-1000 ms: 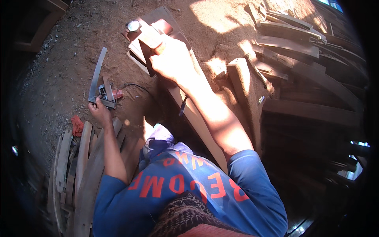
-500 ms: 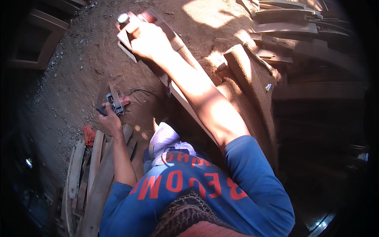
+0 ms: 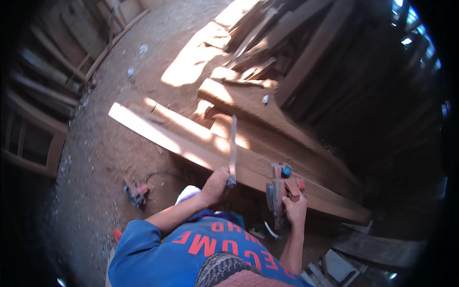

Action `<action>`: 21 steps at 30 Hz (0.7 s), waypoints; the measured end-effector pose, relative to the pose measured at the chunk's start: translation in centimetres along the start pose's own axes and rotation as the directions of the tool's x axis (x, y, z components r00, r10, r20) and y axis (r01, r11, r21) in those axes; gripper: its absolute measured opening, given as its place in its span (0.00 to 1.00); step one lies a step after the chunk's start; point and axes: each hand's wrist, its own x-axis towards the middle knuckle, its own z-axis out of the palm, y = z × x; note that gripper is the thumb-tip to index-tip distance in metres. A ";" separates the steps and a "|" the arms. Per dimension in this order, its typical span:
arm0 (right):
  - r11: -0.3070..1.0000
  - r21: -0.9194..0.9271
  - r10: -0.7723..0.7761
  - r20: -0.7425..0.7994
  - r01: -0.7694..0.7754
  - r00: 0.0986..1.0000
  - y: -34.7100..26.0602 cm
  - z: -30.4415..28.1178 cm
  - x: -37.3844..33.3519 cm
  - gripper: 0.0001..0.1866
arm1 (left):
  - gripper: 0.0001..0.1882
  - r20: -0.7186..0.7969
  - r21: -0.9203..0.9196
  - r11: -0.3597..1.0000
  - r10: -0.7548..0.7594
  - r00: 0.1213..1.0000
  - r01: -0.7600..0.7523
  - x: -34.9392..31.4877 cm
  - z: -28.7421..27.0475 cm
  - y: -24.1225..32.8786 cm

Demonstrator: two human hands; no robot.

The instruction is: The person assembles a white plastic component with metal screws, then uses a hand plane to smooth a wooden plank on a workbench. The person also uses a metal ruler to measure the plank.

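Note:
My left hand [image 3: 215, 185] is closed around the dark handle of a try square [image 3: 233, 148]. The square's long metal blade points away from me, across a long wooden beam [image 3: 158, 134]. To the right, my right hand [image 3: 295, 209] grips the handle of an electric planer [image 3: 278, 191], which has a blue knob and reddish body parts. The planer is at the beam's near edge; whether it touches the wood I cannot tell. The beam runs from the far left to the near right, patched with sunlight.
A red and grey power tool [image 3: 136, 193] lies on the dirt floor at left. Behind the beam is a sawdust-covered timber [image 3: 267, 112]. Boards [image 3: 306, 28] are stacked at the back right, wooden frames [image 3: 57, 143] stand at left, and offcuts [image 3: 339, 265] lie near right.
The planer in my right hand has come from the beam's far end back to the near right. My left hand has brought the square from beside the floor tool to the beam. The view has turned.

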 end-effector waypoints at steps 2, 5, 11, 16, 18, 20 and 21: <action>0.963 0.268 0.049 -0.182 0.001 0.982 5.6 -4.4 -2.9 0.11 | 0.18 0.121 0.180 0.921 0.329 0.937 -0.346 1.1 5.4 0.9; 0.875 0.480 0.228 -0.300 -0.060 0.926 11.8 -10.0 -7.7 0.09 | 0.21 0.338 0.216 0.889 0.320 0.885 -0.404 2.1 11.5 1.2; 0.830 0.548 0.372 -0.400 -0.107 0.838 17.5 -15.1 -14.4 0.10 | 0.15 0.349 0.439 0.797 0.274 0.896 -0.415 4.6 16.6 -1.1; 0.758 0.638 0.474 -0.393 -0.138 0.788 20.9 -15.1 -14.9 0.12 | 0.31 0.533 0.748 0.331 0.216 0.818 -0.575 7.9 16.6 -2.8; 0.744 0.656 0.478 -0.389 -0.128 0.788 21.3 -15.0 -14.4 0.12 | 0.28 0.351 0.456 0.810 0.218 0.911 -0.370 10.4 16.8 -2.8; 0.721 0.684 0.496 -0.391 -0.116 0.775 20.9 -15.0 -14.2 0.13 | 0.21 0.383 0.427 0.894 -0.039 0.923 -0.139 12.6 16.7 -2.7; 0.716 0.688 0.505 -0.398 -0.114 0.766 20.4 -14.9 -14.0 0.13 | 0.18 0.372 0.415 0.895 -0.005 0.928 -0.162 13.3 16.4 -2.8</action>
